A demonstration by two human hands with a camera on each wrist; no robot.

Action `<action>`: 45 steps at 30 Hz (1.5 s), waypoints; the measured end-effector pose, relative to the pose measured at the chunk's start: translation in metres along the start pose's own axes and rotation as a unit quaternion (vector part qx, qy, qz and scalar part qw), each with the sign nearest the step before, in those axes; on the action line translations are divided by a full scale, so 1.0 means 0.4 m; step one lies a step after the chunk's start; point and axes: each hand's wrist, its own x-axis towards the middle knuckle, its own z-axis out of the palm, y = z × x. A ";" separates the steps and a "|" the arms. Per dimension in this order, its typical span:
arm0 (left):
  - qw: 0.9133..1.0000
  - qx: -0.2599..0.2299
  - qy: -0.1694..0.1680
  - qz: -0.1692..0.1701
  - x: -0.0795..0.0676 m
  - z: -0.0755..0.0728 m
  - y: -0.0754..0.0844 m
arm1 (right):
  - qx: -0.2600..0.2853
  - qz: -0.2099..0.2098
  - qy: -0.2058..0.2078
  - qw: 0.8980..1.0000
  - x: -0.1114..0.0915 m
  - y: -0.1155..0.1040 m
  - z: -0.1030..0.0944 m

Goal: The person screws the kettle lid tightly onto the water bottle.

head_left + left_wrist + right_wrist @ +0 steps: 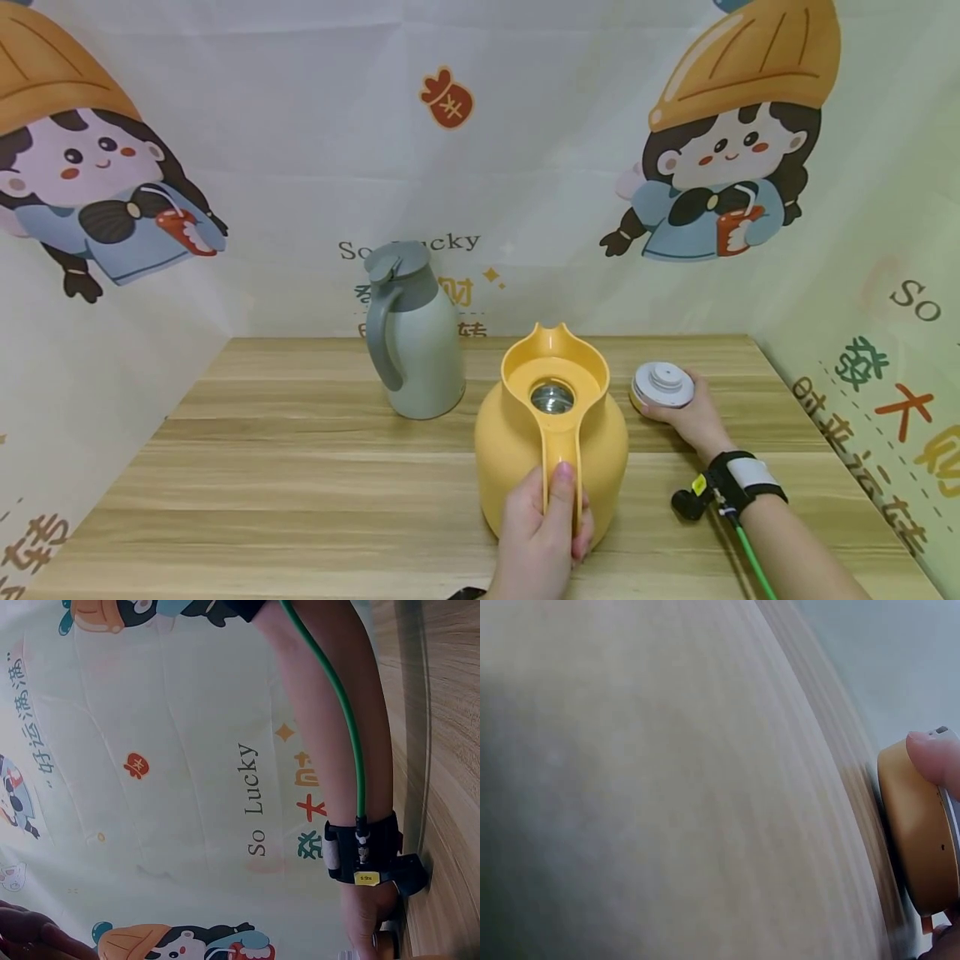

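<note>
A yellow vacuum jug [491, 442] stands at the front of the table in the head view, its mouth uncovered and its spout pointing away. My left hand [542, 529] grips the jug's handle, thumb on top. To the right of the jug, my right hand [701, 417] holds the round lid [663, 385] by its edge, white underside facing up. In the right wrist view the lid's yellow side [915, 825] shows, with the thumb [936, 759] against it, low by the tabletop. The left wrist view catches the right hand [364, 922] at its lower edge.
A grey-green vacuum jug [427, 358] with its lid on stands behind and left of the yellow one. The wooden table [262, 467] is enclosed by printed cloth walls [300, 167]. A green cable [753, 557] runs from the right wrist's band.
</note>
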 end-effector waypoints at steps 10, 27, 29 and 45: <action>1.000 0.000 -0.001 -0.001 0.001 0.001 -0.003 | 0.021 -0.003 0.022 1.000 -0.016 0.001 -0.007; 1.000 0.003 -0.001 0.002 0.002 -0.001 -0.003 | 0.020 -0.047 0.032 0.998 -0.061 -0.065 -0.023; 1.000 0.003 -0.002 0.002 0.002 -0.001 -0.004 | 0.019 -0.056 0.032 0.998 -0.067 -0.076 -0.023; 1.000 -0.001 -0.003 0.013 0.004 0.001 -0.006 | 0.054 -0.161 0.049 0.984 -0.097 -0.216 -0.035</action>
